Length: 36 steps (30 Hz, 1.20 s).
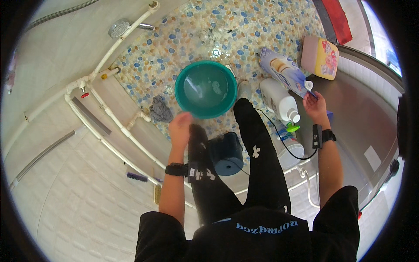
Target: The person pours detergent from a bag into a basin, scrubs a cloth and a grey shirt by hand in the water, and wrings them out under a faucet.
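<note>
On the pebble-patterned floor stands a green plastic basin (pixel 206 113) with cloudy water and some foam in it. My left hand (pixel 181 126) is blurred just outside its near left rim; whether it holds anything cannot be made out. At the right, the fingers of my right hand (pixel 315 106) pinch the corner of a purple laundry detergent pouch (pixel 284 70), beside its white spout cap (pixel 308 85). The pouch lies slanted, its far end on the floor. A crumpled grey cloth (pixel 161 109) rests left of the basin.
Close to the pouch are a white plastic jug (pixel 276 98), a green pump top (pixel 292 127), a clear tub (pixel 291 154) and a pink-and-yellow container (pixel 319 57). A dark bucket-like vessel (pixel 227 154) sits between my legs. White pipes (pixel 108 114) line the left wall, below a shower head (pixel 120 28).
</note>
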Motion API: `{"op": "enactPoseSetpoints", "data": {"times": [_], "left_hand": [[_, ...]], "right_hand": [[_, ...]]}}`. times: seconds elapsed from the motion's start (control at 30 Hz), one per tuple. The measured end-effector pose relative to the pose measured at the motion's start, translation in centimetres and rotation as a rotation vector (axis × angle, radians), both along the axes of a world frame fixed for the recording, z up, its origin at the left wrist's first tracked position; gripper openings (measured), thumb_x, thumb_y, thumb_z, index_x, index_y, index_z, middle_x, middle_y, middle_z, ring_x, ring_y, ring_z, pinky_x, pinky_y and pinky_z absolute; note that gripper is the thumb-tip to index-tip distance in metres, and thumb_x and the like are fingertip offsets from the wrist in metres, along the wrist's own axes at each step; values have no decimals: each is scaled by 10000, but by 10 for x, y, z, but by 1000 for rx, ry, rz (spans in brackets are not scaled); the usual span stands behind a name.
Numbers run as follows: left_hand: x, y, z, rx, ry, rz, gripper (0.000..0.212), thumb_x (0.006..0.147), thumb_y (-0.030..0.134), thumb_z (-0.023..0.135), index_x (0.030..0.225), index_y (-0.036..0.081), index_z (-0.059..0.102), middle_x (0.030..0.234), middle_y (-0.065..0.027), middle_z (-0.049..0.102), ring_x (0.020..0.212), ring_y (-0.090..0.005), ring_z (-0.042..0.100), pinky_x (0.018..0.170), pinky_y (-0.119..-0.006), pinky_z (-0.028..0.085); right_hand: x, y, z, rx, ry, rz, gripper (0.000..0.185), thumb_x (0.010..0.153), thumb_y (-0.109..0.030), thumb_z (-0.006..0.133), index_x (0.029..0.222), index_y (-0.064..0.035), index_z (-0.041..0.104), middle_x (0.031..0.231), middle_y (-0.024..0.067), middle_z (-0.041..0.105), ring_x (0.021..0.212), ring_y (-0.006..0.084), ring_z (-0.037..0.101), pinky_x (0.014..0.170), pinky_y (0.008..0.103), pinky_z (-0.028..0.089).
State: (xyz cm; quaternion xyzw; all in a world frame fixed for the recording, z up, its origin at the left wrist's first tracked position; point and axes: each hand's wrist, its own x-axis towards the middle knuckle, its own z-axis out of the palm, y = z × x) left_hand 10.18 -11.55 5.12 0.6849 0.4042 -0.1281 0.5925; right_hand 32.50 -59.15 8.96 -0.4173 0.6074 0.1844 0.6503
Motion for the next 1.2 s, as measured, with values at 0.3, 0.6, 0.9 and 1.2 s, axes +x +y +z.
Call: {"op": "enactPoseSetpoints", "data": {"times": [0.3, 0.6, 0.9, 1.2], "left_hand": [[-17, 22, -7, -146, 63, 214, 178, 851, 52, 576, 1004, -25, 625, 938, -83, 647, 854, -145, 606, 786, -271, 480], [-28, 28, -34, -139, 84, 160, 219, 876, 158, 573, 1051, 34, 612, 942, -75, 663, 825, -140, 621, 682, -253, 466], [-21, 25, -36, -185, 168, 207, 203, 869, 126, 583, 1029, 3, 609, 904, -76, 651, 806, -151, 617, 711, -254, 460], [28, 12, -37, -340, 93, 343, 338, 934, 281, 469, 1158, 36, 536, 1097, -126, 603, 1001, -232, 580, 828, -351, 459]], "right_hand": [[-38, 51, 11, -85, -191, -6, 569, 856, -508, 502, 1122, -6, 465, 1096, 175, 532, 1029, 348, 520, 887, 488, 423], [-67, 88, 5, -218, -316, 73, 596, 823, -470, 545, 1219, -49, 400, 1263, 189, 427, 1145, 378, 454, 969, 526, 371], [-97, 115, 2, -45, -269, 146, 479, 869, -325, 523, 1237, -35, 419, 1167, 159, 498, 1069, 319, 527, 889, 451, 454], [-21, 292, -166, -249, -408, 901, 802, 663, -262, 761, 1328, -43, 371, 1229, 233, 492, 1086, 301, 522, 915, 384, 429]]}}
